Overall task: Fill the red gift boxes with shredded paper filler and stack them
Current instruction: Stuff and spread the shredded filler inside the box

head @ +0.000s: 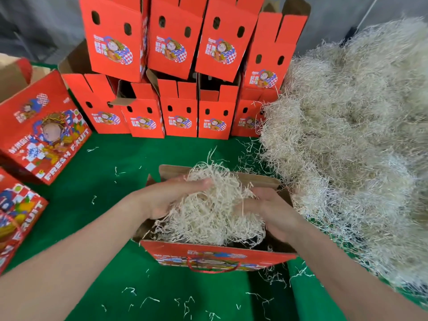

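- the open red box (217,253) stands near the near edge of the tabletop (111,216), about at its middle. a clump of filler (208,205) sits in its mouth and is heaped above the rim.
- the left hand (171,198) presses the clump from one side with the fingers nearly straight. the right hand (271,212) cups it from the other side, but its fingertips are buried in the strands, so we cannot tell how much they curl.
- first risk: the clump looks as wide as the opening. if it is pushed down quickly, we expect strands to spill over the rim and join the loose strands (185,302) on the green cloth (a small loss, but more to clean).
- second risk: the big pile (359,147) along the right edge comes up against the right side of the box, as far as we can see. tangled threads between pile and clump may drag extra filler in, or pull the box sideways.
- third risk: the cardboard looks light. in our judgement, a hard press on one side only may bend a wall or make the box slide toward the near edge.
- fourth risk: too much filler. then the flaps may not close flat, and we think the box would sit badly on the stacked boxes (176,89) at the far edge.
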